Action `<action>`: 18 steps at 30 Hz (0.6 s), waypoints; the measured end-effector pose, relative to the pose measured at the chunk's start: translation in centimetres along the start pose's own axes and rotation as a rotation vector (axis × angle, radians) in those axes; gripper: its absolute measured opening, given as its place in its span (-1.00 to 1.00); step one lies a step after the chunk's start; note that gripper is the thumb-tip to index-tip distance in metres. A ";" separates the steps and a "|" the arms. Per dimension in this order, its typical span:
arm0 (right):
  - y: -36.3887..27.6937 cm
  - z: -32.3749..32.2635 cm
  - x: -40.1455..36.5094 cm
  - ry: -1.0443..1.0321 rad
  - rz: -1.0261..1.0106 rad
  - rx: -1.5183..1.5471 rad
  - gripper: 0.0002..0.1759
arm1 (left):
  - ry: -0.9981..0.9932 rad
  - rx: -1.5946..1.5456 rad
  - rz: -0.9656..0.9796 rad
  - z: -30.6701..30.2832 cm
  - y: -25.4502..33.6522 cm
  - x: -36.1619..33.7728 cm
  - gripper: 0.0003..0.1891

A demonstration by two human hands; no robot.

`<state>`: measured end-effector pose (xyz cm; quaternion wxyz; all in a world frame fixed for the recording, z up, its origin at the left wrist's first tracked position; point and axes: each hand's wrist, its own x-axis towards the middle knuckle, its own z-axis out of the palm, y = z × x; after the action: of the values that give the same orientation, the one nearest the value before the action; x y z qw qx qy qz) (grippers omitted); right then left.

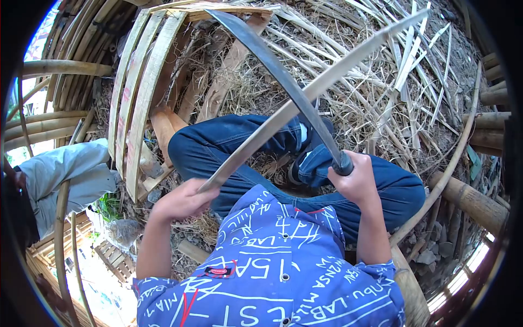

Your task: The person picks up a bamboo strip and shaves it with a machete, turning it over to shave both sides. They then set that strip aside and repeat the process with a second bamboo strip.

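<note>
My left hand (186,200) is closed round the near end of a long, flat bamboo strip (261,128), which slants up to the right across my lap. In my right hand (353,177) is the dark handle of a long curved blade (267,61). The blade rises up and to the left from my fist and crosses the strip near its middle, seeming to touch it there. Below both hands are my legs in blue jeans (229,143), folded on the ground.
A slatted wooden crate (146,90) stands front left. Split strips and shavings (403,103) litter the ground ahead. Another person's pale-clothed leg (71,169) is at the left. Bamboo poles (471,203) lie on the right.
</note>
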<state>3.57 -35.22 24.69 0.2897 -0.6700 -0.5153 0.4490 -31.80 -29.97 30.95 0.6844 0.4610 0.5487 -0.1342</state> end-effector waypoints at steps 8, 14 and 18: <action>0.3 0.0 -0.3 0.068 0.059 -0.215 -0.76 | -0.006 -0.318 0.183 7.1 7.7 11.6 -0.75; 1.9 -0.3 2.4 -0.016 0.081 -0.302 -0.76 | -0.196 -0.435 0.078 8.4 7.5 16.7 -0.79; 3.2 0.2 4.0 -0.140 0.092 -0.415 -0.73 | -0.262 -0.383 0.079 8.0 6.6 17.9 -0.76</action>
<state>4.98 -32.40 20.70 0.0886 -0.7053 -0.5844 0.3914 -15.72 -26.88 18.30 0.8296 0.3224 0.4521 -0.0593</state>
